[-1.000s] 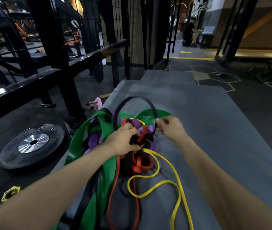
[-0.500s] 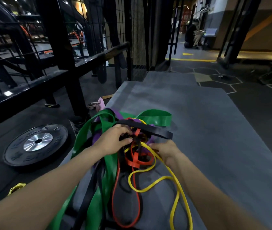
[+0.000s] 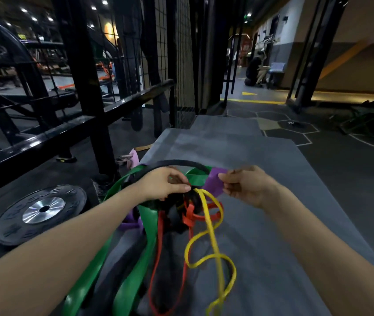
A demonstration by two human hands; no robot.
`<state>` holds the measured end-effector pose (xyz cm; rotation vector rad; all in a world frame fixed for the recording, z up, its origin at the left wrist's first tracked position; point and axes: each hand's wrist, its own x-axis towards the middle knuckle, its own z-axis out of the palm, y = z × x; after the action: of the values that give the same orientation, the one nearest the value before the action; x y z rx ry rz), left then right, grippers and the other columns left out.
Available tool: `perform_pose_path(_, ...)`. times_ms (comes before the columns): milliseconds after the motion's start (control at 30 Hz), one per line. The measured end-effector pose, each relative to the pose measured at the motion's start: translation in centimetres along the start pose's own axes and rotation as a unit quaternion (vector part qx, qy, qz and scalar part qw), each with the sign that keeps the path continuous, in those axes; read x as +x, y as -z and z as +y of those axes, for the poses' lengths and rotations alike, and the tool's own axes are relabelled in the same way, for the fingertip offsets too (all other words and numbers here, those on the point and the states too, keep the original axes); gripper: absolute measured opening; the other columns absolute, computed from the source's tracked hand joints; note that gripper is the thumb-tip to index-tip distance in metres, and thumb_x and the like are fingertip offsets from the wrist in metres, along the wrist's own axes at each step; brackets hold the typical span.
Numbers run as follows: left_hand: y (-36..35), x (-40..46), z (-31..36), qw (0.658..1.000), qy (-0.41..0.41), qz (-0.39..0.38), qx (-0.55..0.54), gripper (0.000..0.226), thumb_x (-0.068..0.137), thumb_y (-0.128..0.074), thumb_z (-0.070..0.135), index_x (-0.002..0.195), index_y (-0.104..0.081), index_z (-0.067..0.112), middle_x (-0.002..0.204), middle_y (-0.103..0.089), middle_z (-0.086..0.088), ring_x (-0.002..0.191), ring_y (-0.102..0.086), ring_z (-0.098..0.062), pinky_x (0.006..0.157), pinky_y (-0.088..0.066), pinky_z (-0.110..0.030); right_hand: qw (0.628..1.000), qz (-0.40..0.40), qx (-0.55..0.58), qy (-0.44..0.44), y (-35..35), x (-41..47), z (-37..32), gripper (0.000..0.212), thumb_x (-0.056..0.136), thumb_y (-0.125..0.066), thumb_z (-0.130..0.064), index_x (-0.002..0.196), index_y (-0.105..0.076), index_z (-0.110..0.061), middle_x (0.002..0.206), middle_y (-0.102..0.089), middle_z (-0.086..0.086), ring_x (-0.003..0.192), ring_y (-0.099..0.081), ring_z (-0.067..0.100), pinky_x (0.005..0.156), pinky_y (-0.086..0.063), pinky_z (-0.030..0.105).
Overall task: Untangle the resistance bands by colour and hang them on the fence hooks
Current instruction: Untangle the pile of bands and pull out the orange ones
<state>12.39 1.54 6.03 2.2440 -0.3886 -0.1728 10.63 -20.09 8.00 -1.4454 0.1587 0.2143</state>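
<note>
A tangle of resistance bands lies on a grey platform (image 3: pixel 261 169): wide green band (image 3: pixel 147 226), purple band (image 3: pixel 214 183), thin red band (image 3: pixel 158 247), yellow band (image 3: pixel 213 245) and black band (image 3: pixel 177 163). My left hand (image 3: pixel 165 184) grips the knot where the bands cross, fingers curled on the black band. My right hand (image 3: pixel 247 185) pinches the edge of the purple band and holds it lifted to the right of the knot. The black band arches above my left hand. The black fence (image 3: pixel 83 65) stands on the left; no hooks show.
A black weight plate (image 3: pixel 40 213) lies on the floor at the left beside the platform. A black rail (image 3: pixel 44 137) and posts run along the left. A pink object (image 3: pixel 133 157) lies by the platform's far left corner. A person (image 3: pixel 253 69) crouches far back.
My right hand has left the yellow band low in the pile and risen to the right, now pinching the purple band. The black band has lifted into an arch again.
</note>
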Motion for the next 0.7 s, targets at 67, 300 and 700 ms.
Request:
perform_pose_path(67, 0.0, 0.3, 1.4, 1.000, -0.015, -0.019, 0.001, 0.015, 0.083, -0.068, 0.026, 0.095, -0.068, 0.018, 0.090, -0.070, 0.001, 0.064, -0.062, -0.005, 0.061, -0.049, -0.021, 0.999, 0.016, -0.013, 0.024, 0.4, -0.6, -1.3, 0.031, 0.079, -0.065, 0.006, 0.061, -0.047, -0.012, 0.045, -0.050, 0.000, 0.039, -0.051, 0.008, 0.043, -0.048, 0.018)
perform_pose_path(300, -1.8, -1.9, 2.1, 0.991, 0.051, -0.078, -0.097, 0.027, 0.070, -0.062, 0.019, 0.047, -0.051, 0.010, 0.053, -0.041, -0.008, 0.053, -0.037, -0.019, 0.056, -0.028, -0.030, 0.977, -0.004, -0.191, 0.093, -3.4, -0.6, -0.4, 0.029, 0.080, -0.067, 0.003, 0.059, -0.050, -0.008, 0.031, -0.043, -0.007, 0.028, -0.039, 0.002, 0.033, -0.033, 0.013)
perform_pose_path(700, -0.2, -5.8, -2.3, 0.920, 0.211, 0.140, -0.298, 0.018, 0.077, -0.070, 0.026, 0.071, -0.057, 0.015, 0.069, -0.059, -0.005, 0.059, -0.052, -0.016, 0.049, -0.041, -0.019, 0.888, -0.100, -0.407, 0.188, -6.4, -0.4, 4.7, 0.019, 0.078, -0.060, 0.006, 0.078, -0.069, -0.011, 0.061, -0.060, 0.001, 0.044, -0.051, -0.007, 0.056, -0.042, 0.010)
